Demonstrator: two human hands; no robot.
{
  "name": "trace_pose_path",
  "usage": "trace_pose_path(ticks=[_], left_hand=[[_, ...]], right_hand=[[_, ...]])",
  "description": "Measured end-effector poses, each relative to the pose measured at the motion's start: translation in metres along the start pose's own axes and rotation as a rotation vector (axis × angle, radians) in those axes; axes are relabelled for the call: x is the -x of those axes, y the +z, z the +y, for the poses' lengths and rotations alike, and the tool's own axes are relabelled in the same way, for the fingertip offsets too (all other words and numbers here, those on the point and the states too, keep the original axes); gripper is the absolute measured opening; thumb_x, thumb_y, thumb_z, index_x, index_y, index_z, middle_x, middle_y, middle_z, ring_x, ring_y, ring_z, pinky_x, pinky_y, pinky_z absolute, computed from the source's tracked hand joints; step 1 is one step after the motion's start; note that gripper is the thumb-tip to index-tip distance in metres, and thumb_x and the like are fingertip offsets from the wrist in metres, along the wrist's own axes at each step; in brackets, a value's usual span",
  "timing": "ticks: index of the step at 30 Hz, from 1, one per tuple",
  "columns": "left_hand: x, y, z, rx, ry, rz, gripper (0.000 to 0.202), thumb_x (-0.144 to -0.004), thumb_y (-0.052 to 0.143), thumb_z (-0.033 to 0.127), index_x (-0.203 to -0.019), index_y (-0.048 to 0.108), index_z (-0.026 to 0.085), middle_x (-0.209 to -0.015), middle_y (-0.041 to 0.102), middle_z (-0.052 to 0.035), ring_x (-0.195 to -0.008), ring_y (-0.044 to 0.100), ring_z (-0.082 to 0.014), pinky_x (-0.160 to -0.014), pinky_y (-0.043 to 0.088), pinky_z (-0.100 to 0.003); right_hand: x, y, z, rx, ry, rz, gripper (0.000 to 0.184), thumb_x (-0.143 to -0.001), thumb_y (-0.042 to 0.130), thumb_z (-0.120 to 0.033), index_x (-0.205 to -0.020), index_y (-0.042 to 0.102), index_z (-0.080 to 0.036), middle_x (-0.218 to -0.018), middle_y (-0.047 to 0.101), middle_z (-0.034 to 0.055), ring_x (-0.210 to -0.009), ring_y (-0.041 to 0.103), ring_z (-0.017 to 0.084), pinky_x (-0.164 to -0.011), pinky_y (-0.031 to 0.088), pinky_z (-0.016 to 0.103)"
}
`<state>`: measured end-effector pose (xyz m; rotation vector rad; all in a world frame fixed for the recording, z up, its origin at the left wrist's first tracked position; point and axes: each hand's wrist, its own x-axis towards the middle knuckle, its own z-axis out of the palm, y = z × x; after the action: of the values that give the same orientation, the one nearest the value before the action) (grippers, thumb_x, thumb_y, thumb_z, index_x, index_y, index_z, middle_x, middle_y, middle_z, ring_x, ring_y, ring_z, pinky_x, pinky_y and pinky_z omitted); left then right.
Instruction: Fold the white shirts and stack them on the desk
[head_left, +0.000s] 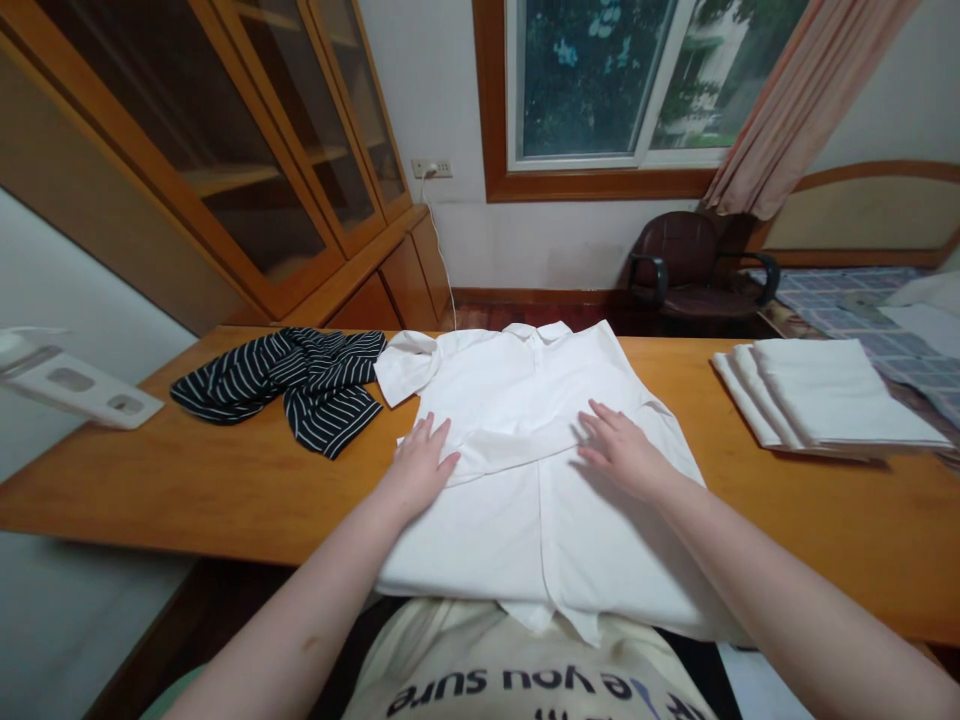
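Observation:
A white button-up shirt (495, 535) lies spread on the table, its collar at the far side and its hem hanging over the near edge. One sleeve (517, 447) is laid flat across the shirt's front, while the other sleeve (407, 366) sticks out at the upper left. My left hand (422, 465) rests with fingers spread on the shirt's left side, at the end of the folded sleeve. On the right, my right hand (619, 450) lies open, fingers apart, over the other end of that sleeve. Neither hand grips the fabric.
A crumpled black-and-white striped garment (300, 375) lies left of the shirt on the wooden table (247, 490). Folded white cloths (825, 390) are stacked at the right. A white stand-like object (82, 385) is at the far left. Beyond the table is an office chair (686, 265).

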<state>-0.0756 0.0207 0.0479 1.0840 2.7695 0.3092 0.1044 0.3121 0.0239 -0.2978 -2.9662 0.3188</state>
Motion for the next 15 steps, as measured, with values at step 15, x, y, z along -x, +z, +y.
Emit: trace_pose_path(ticks=[15], left_hand=[[-0.008,0.048,-0.022,-0.099,0.079,0.073,0.054,-0.090,0.039,0.040,-0.141,0.038,0.020,-0.149,0.033,-0.0103,-0.138,0.026,-0.0276,-0.111,0.021,-0.048]], right_hand=[[-0.133,0.026,0.127,0.104,0.462,-0.099,0.071,-0.089,0.024,-0.059,-0.146,0.026,-0.017,-0.153,0.021,0.0109,-0.139,0.019,0.029,-0.108,0.017,0.056]])
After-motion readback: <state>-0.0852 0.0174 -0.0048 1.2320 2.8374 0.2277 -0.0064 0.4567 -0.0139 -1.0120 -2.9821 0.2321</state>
